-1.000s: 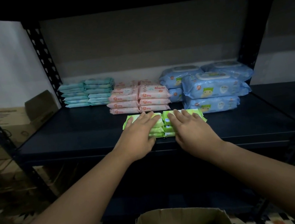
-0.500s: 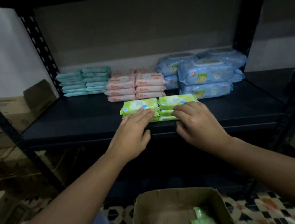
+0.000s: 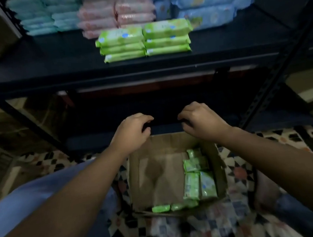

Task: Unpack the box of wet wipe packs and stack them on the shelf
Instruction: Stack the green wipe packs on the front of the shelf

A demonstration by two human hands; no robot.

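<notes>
Head view: the left hand and right hand hover above the far edge of the cardboard box, each grip loosely curled and grasping nothing. Below and nearer than the right grip, the remaining green packs stand against the box's right wall. Well above both grips, the stacked green packs sit near the shelf front, probably for easy reach

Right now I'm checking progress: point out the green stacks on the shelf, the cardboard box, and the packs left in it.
green stacks (image 3: 145, 41): head view, middle pack fronts.
cardboard box (image 3: 159, 177): head view, bare floor.
packs left (image 3: 199, 184): head view, upright packs' faces.
</notes>
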